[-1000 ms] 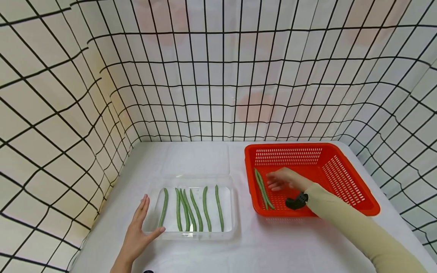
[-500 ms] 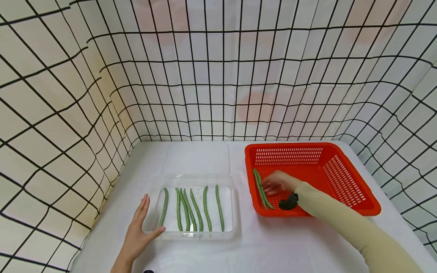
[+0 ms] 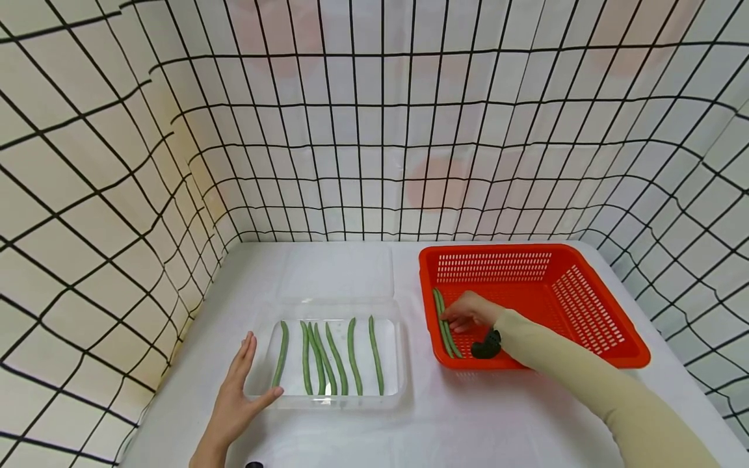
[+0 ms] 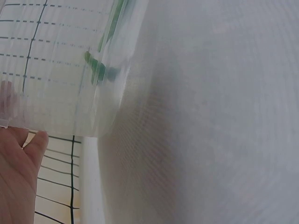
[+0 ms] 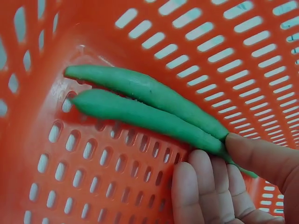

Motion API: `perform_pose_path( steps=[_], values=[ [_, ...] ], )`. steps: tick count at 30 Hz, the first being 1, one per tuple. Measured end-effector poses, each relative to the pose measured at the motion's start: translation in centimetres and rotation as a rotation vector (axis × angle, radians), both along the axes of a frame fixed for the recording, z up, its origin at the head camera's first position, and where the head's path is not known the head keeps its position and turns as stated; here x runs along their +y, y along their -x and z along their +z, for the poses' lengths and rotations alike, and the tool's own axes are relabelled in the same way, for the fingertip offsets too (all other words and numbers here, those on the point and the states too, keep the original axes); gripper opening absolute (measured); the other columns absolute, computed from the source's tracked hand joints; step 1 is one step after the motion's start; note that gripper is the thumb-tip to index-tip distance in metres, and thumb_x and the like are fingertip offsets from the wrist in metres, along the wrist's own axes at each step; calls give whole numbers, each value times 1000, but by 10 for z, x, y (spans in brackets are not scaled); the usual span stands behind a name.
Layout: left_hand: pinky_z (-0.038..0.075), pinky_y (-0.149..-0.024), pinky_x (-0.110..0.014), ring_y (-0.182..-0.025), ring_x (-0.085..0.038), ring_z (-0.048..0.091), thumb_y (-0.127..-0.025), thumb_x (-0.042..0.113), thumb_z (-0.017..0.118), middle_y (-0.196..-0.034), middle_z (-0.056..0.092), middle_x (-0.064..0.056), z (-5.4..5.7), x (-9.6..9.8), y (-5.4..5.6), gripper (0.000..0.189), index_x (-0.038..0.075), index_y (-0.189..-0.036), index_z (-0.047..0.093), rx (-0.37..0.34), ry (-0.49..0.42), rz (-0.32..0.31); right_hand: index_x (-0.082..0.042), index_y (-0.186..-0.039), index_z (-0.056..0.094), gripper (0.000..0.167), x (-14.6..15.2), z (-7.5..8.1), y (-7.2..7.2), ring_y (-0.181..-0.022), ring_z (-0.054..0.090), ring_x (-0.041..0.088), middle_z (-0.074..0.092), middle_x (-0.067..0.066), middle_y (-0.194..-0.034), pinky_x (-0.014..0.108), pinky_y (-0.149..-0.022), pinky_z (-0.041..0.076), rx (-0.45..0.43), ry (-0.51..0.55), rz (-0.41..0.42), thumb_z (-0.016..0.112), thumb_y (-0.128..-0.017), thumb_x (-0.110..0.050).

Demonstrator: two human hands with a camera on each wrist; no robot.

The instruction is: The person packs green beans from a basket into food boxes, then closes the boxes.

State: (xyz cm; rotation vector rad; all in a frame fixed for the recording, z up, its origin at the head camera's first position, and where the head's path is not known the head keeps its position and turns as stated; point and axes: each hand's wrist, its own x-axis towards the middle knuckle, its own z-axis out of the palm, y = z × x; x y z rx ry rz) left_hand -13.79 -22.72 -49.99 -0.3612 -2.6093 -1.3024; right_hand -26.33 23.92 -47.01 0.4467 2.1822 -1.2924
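Note:
In the head view my right hand (image 3: 471, 310) reaches into the red basket (image 3: 634, 354) at its left side. Two green beans (image 3: 445, 325) lie there side by side along the wall. The right wrist view shows the thumb and fingers of that hand closing on the nearer green bean (image 5: 145, 116), while the other bean (image 5: 140, 86) runs along its far side. My left hand (image 3: 234, 396), fingers straight and thumb spread, rests at the left front corner of a clear plastic container (image 3: 374, 403). Several green beans (image 3: 354, 357) lie roughly lengthwise inside it.
A white cloth (image 3: 421, 429) covers the table. Black wire grid (image 3: 380, 130) walls the left, back and right sides. Behind the container lies a flat clear lid (image 3: 336, 270). A small dark round object (image 3: 254, 465) shows at the bottom edge.
My right hand has moved left and down onto the beans in the basket, and its fingers have closed in. The beans have shifted slightly left. The left hand has stayed still.

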Motion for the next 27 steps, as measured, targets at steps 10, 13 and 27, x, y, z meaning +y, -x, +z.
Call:
perform_pose_path(
  steps=[10, 13, 27],
  values=[
    [24, -93, -73, -139, -40, 13, -68, 18, 86, -157, 16, -7, -1, 1, 0, 108, 25, -153, 20, -10, 13, 7, 14, -108, 62, 27, 18, 15, -1, -69, 66, 19, 67, 13, -81, 34, -71, 56, 63, 221, -64, 61, -92, -8],
    [23, -93, -73, -139, -40, 13, -68, 17, 86, -157, 15, -7, 0, 0, 0, 108, 25, -153, 20, -9, 10, 6, 11, -109, 62, 27, 21, 29, 2, -72, 66, 21, 67, 11, -84, 37, -77, 54, 66, 275, -111, 63, -92, -10],
    [22, -94, -73, -140, -38, 11, -67, 16, 87, -157, 14, -6, -1, -1, 1, 109, 25, -153, 19, -25, 0, -1, 4, -100, 64, 15, -49, 80, -6, -72, 65, 19, 66, 9, -84, 36, -76, 55, 84, 517, -91, 65, -89, -6]
  ],
)
